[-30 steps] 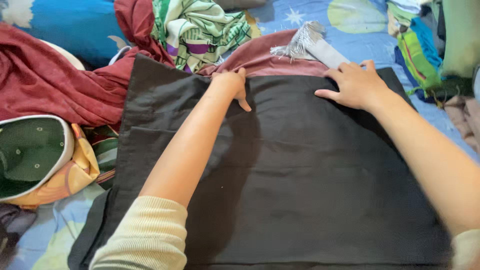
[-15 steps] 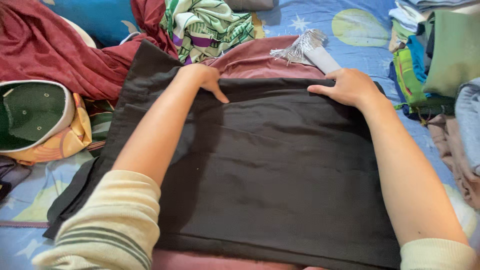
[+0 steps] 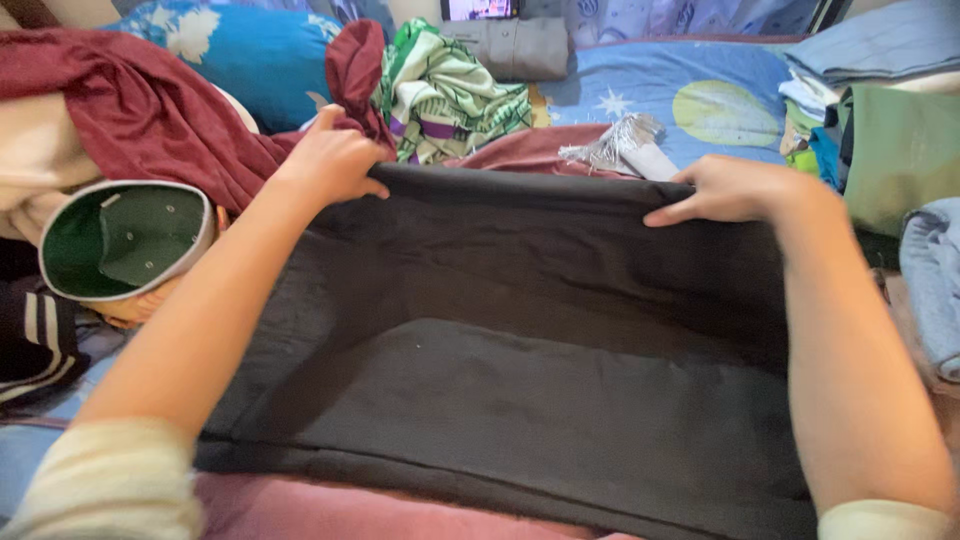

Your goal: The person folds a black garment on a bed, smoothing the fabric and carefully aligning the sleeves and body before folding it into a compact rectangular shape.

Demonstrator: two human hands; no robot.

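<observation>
The blue patterned bed sheet carries everything in view. The dark grey woven cloth is the largest item on it: it lies across the middle of the bed toward the near edge, its near part flat, its far edge lifted clear of the surface. A dusty pink cloth shows beneath it at the near edge and again beyond its far edge.

A crumpled maroon fabric covers the far left corner of the bed, with a green cap with a pale rim just beside it at the left edge. A green and white printed garment lies at the far edge, centre. Stacked folded clothes occupy the right edge.

The left hand is closed on the cloth's far edge near its left end, fingers curled over the hem. The right hand pinches the same edge near its right end, fingers and thumb closed on it.

Step in hand, by judgement: a fold, far edge raised for carrying toward the near edge. The next move calls for level hands and matched edges.
</observation>
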